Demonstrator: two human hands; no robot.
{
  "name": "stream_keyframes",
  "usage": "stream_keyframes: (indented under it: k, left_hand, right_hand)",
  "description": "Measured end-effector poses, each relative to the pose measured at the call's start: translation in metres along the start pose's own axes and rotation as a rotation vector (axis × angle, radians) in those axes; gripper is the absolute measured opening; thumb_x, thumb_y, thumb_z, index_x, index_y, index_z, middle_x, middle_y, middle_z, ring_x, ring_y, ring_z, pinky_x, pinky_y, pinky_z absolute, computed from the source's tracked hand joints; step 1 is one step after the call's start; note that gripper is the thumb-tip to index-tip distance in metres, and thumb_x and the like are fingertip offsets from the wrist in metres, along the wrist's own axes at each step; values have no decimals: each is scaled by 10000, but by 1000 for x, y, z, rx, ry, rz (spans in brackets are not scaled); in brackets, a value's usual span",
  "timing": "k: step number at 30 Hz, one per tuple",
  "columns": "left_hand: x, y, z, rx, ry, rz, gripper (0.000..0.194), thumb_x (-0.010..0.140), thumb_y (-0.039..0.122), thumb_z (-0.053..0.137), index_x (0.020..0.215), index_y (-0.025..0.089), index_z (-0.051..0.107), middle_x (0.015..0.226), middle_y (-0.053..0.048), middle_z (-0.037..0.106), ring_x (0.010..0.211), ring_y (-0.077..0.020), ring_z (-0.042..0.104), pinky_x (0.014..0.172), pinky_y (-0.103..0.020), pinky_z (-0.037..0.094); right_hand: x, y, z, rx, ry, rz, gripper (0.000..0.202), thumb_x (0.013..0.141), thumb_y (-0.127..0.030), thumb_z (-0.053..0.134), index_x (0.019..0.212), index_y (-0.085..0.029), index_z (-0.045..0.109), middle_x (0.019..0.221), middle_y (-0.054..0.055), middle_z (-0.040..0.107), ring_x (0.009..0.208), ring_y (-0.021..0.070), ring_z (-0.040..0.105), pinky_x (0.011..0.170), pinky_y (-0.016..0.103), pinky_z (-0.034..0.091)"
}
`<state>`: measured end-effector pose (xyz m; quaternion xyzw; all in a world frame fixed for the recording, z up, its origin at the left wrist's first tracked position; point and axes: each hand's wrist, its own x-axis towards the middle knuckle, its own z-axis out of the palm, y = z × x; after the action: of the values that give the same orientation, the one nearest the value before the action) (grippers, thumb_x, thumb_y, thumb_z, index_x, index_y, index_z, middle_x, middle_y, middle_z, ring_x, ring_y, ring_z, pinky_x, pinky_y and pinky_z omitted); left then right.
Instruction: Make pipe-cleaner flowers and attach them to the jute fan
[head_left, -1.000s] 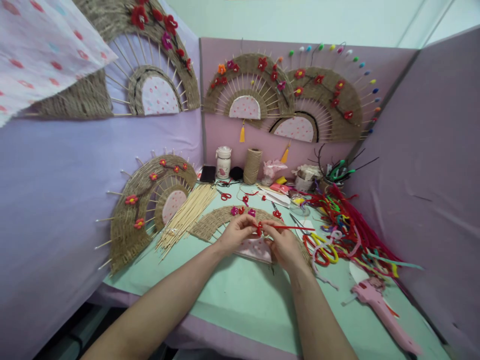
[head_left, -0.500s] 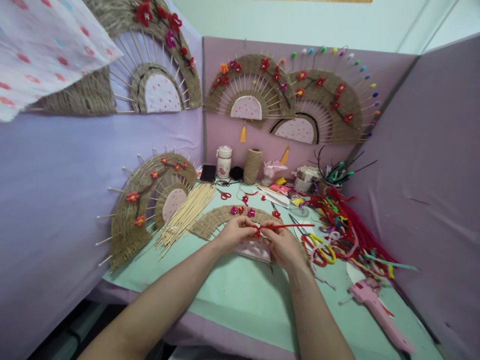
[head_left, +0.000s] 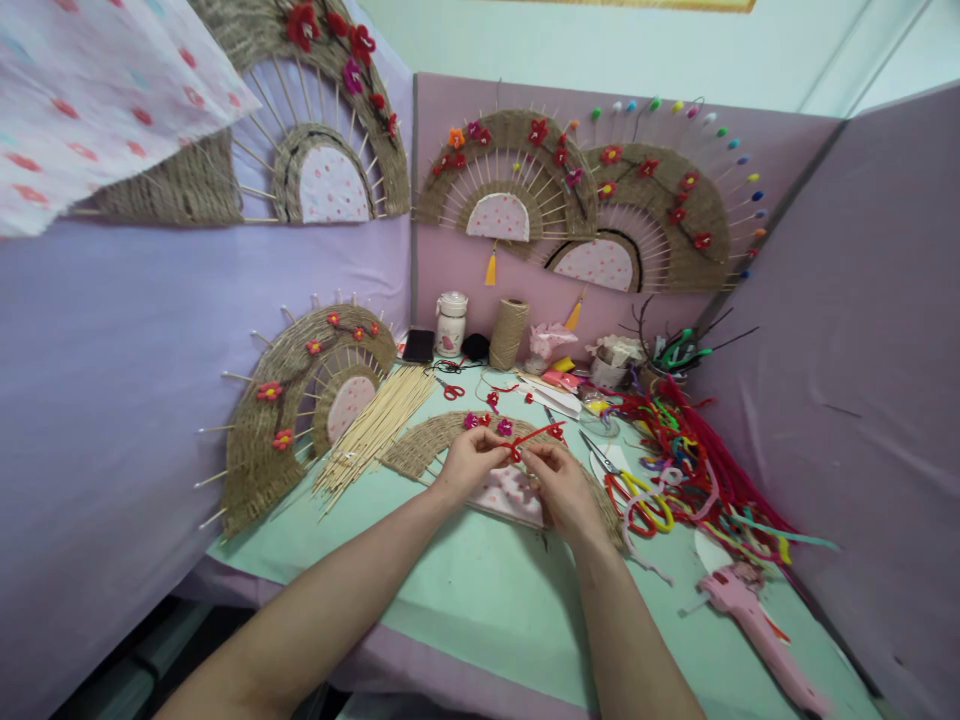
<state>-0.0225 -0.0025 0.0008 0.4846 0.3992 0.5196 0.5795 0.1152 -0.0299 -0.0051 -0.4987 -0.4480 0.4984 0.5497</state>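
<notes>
Both hands meet over a twine-wrapped fan lying on the table. My left hand pinches a red pipe cleaner, bent into small loops at the fingertips. On its other side my right hand has thumb and forefinger closed at the looped part. The pipe cleaner's free end points up and to the right. Beneath the hands shows the fan's pale spotted half-round centre. Magenta and red pipe-cleaner flowers sit on the fan's upper band.
Yellow- and red-handled scissors, a pink glue gun and a heap of coloured pipe cleaners lie at right. Thin sticks and another fan are at left. A twine spool and white bottle stand behind.
The pipe cleaner's free end has swung from level, pointing right, to slanting upward. A loop now shows between the fingertips. Both hands stay nearly in place; the view has shifted slightly.
</notes>
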Motion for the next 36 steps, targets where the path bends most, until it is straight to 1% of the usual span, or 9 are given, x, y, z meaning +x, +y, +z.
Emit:
stream_keyframes:
  k: [3, 5, 11, 18, 23, 26, 31, 34, 36]
  left_hand:
    - [0, 1, 0, 43, 17, 16, 121, 598, 196, 686, 639, 139, 587, 597, 5, 609, 593, -113, 568, 591, -236, 441]
    - [0, 1, -1, 51, 11, 1, 125, 596, 212, 689, 635, 141, 593, 594, 9, 605, 576, -105, 545, 572, -229, 414]
    - [3, -7, -3, 15, -72, 3, 184, 577, 269, 720, 654, 146, 608, 595, 20, 591, 563, -88, 504, 571, -226, 370]
    - [4, -8, -3, 21, -99, 77, 173, 603, 259, 708, 672, 139, 606, 637, 1, 612, 616, -106, 541, 623, -239, 399]
    - [3, -7, -1, 50, -99, 168, 153, 617, 252, 697, 674, 143, 604, 682, -17, 635, 669, -128, 581, 675, -261, 431]
    - [3, -6, -2, 45, -88, 156, 154, 626, 257, 693, 691, 148, 605, 684, -15, 642, 668, -128, 589, 681, -262, 439]
    - [5, -6, -4, 26, -52, 116, 167, 617, 256, 703, 702, 148, 608, 650, 1, 625, 628, -116, 569, 644, -248, 427]
    - [5, -5, -4, 15, -48, 108, 164, 613, 245, 705, 707, 146, 612, 640, 8, 616, 613, -107, 553, 623, -237, 415]
    - [5, -5, -4, -21, -48, 88, 165, 610, 237, 707, 705, 146, 607, 649, 8, 614, 616, -99, 547, 621, -230, 411]
  right_hand:
    - [-3, -3, 4, -106, 1, -37, 277, 653, -434, 678, 722, -175, 606, 643, -8, 567, 508, 109, 467, 459, 228, 336]
    - [-3, -2, 4, -98, -1, -27, 259, 670, -426, 663, 696, -175, 609, 599, -21, 541, 488, 98, 430, 455, 227, 308]
    - [1, 3, -2, 245, -125, 180, 219, 657, -334, 683, 589, -166, 559, 558, -35, 482, 478, 70, 364, 426, 209, 255]
    - [2, -4, -4, 583, -275, 460, 163, 630, -203, 707, 717, -146, 581, 580, -24, 497, 482, 49, 388, 368, 143, 241]
    - [3, -3, -3, 672, -340, 538, 148, 650, -188, 691, 733, -157, 572, 580, -26, 493, 482, 55, 392, 366, 142, 239]
    - [1, -1, 0, 535, -288, 424, 170, 651, -268, 701, 725, -162, 590, 590, -20, 513, 483, 67, 391, 384, 168, 246]
    - [-2, 1, 2, 74, -18, 97, 306, 714, -471, 609, 707, -166, 595, 618, -8, 532, 485, 90, 402, 432, 221, 300]
    - [-3, -1, 4, -172, 41, -81, 286, 715, -443, 609, 798, -169, 595, 707, 13, 563, 552, 117, 457, 494, 248, 366]
    - [-4, -3, 5, -384, 116, -301, 260, 704, -375, 633, 863, -175, 585, 816, 38, 580, 654, 145, 499, 582, 275, 411]
